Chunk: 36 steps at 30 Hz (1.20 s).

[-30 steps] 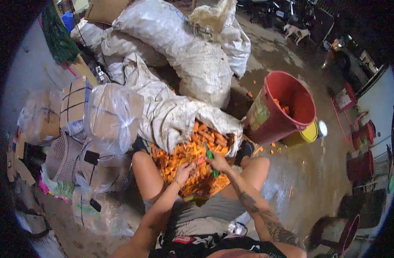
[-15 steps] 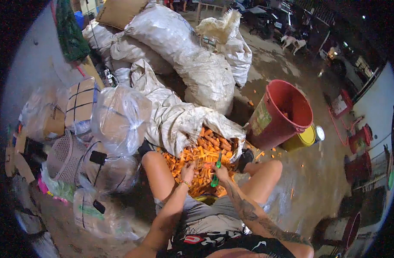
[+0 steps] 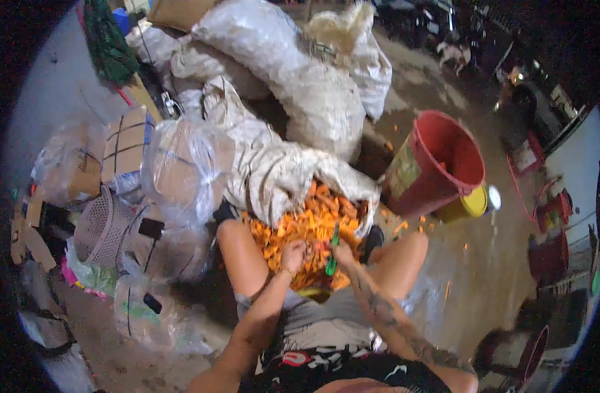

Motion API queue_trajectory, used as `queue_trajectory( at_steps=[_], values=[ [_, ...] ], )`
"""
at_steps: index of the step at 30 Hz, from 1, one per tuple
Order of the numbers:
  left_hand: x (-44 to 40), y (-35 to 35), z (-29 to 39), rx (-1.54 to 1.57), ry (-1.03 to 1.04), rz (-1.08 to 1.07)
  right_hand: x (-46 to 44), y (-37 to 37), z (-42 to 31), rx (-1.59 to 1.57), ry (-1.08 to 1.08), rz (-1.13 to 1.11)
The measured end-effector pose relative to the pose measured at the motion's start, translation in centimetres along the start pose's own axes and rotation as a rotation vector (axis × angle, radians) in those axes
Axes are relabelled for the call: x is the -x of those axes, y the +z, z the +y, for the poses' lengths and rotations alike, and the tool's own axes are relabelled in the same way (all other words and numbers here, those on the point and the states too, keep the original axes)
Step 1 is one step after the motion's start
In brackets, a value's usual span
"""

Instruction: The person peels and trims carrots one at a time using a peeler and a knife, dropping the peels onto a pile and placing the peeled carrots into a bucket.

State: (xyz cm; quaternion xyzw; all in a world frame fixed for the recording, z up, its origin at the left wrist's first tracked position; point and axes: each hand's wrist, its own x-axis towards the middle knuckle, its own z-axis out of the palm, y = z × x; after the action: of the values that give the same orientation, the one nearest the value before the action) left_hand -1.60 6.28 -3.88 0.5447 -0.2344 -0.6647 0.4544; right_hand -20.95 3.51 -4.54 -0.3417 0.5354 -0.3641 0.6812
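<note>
My left hand (image 3: 293, 254) is closed in front of my knees, above a heap of orange carrot pieces (image 3: 280, 230). Whatever its fingers hold is too blurred to make out. Close by on the right, my right hand (image 3: 342, 254) grips a slim green tool (image 3: 331, 265) that sticks out on both sides of the fist; its exact kind is unclear. Whole-looking carrots (image 3: 323, 196) spill from the mouth of a white woven sack (image 3: 267, 160) just beyond the hands. Below them, between my thighs, part of a yellowish container rim (image 3: 318, 296) shows.
A tall red bucket (image 3: 411, 164) and a yellow bucket (image 3: 467, 204) stand to the right. Stuffed white sacks (image 3: 319, 98) fill the back. Plastic-wrapped boxes (image 3: 182, 164) and a perforated basket (image 3: 103, 226) crowd the left. A dog (image 3: 454, 56) is far right; carrot scraps dot the wet floor.
The view has shifted slightly, so the surroundings sit a little differently. My left hand has moved slightly up and right, nearer the right hand, which still grips the green tool.
</note>
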Motion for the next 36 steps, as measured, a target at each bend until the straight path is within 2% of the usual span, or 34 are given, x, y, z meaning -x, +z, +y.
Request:
queue_trajectory(
  at_steps=[1,3,4,5,6,9,11,12,13,15,18,19,21,22,25,28,29,30,32,36],
  values=[
    [0.4,-0.1,0.3,-0.062,-0.015,0.043,-2.1,-1.2,1.4,0.014,0.078,-0.059],
    [1.0,0.1,1.4,-0.168,-0.002,0.167,-1.1,0.3,-1.8,-0.047,0.070,-0.027],
    [1.2,0.1,1.7,-0.213,0.026,0.254,-2.2,0.0,-1.2,-0.126,0.027,0.010],
    [0.9,0.0,1.4,-0.132,0.151,0.279,-5.2,-1.7,1.1,0.161,-0.027,0.059],
    [0.9,-0.2,1.4,-0.138,0.127,0.273,-8.6,-3.4,3.8,0.451,-0.087,0.101],
    [0.5,-1.6,0.5,-0.194,0.138,0.304,-14.1,-2.9,6.8,0.248,-0.088,0.074],
    [-1.8,-3.7,-2.2,0.200,0.065,0.227,-11.3,-0.1,1.4,0.736,-0.134,-0.033],
    [-1.3,-2.9,-1.1,0.060,0.044,0.264,-10.0,0.7,-1.3,0.985,-0.158,-0.077],
    [-0.4,-2.1,-0.1,-0.082,0.017,0.303,-9.1,1.3,-2.9,1.045,-0.171,-0.051],
    [-1.0,-2.3,-0.6,-0.031,0.013,0.282,-9.1,1.5,-5.5,1.166,-0.194,0.013],
    [-1.1,-2.2,-0.2,-0.051,-0.023,0.275,-11.5,-2.0,-8.4,1.062,-0.438,-0.050],
    [-1.0,-2.2,-0.1,-0.070,-0.042,0.283,-10.4,-2.9,-12.1,1.102,-0.551,-0.047],
    [-1.4,-2.5,-0.6,-0.095,-0.071,0.280,-10.3,-5.3,-18.3,1.047,-0.279,-0.050],
    [-1.6,-2.6,-0.8,-0.105,-0.086,0.281,-9.4,-6.2,-20.1,1.051,-0.438,0.137],
    [-1.4,-1.8,-0.1,-0.162,-0.105,0.280,-10.0,-12.8,-26.4,1.087,-0.761,0.312],
    [-1.5,-1.7,-0.3,-0.142,-0.113,0.278,-8.4,-17.9,-33.3,1.185,-0.932,0.730],
    [-1.5,-1.7,-0.4,-0.146,-0.095,0.274,-9.8,-21.3,-34.5,1.210,-1.086,0.865],
    [-1.4,-1.7,-0.5,-0.150,-0.080,0.270,-9.5,-23.2,-35.9,1.253,-1.057,0.977],
    [-0.8,-1.3,0.2,-0.110,-0.101,0.260,-9.8,-27.3,-36.5,1.314,-0.949,1.044],
    [1.2,-0.3,1.3,-0.074,-0.094,0.217,-11.0,-31.8,-32.3,1.532,-0.552,0.786]
  ],
)
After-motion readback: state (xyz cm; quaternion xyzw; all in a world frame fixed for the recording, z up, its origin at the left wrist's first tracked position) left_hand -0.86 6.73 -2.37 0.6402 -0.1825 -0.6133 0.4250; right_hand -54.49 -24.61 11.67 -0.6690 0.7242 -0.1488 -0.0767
